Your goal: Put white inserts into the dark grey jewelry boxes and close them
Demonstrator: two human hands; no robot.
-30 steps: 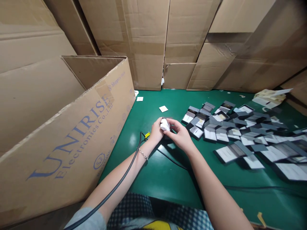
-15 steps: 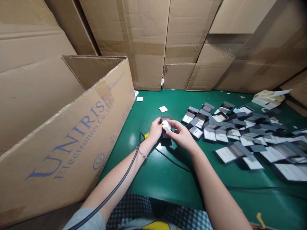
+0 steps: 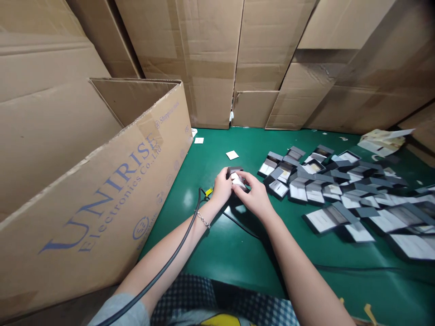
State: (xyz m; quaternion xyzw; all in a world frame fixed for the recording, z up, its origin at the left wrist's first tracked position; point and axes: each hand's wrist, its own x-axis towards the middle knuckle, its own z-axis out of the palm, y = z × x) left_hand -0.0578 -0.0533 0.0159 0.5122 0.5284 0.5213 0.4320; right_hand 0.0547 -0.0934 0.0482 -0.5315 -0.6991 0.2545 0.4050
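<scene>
My left hand [image 3: 221, 186] is closed on the side of a small dark box [image 3: 234, 170] above the green table. A small white piece [image 3: 238, 181], perhaps folded paper or card, sits at the box, with the fingers of my right hand [image 3: 254, 194] pinched around it. Both hands hide much of the box, so I cannot tell how far inside it the white piece is. Beyond my hands a white square card [image 3: 232, 155] lies flat on the table.
Many small dark boxes with white contents [image 3: 314, 192] spread over the right of the green table [image 3: 210, 253]. A large open carton [image 3: 112, 190] stands at left. Cardboard [image 3: 204, 59] walls the back. A black cable [image 3: 183, 253] crosses my left forearm. Torn packaging [image 3: 384, 141] lies far right.
The white piece has moved slightly down and to the right, against the dark box, and shows less above it. My right hand has lowered a little with it; my left hand keeps its hold.
</scene>
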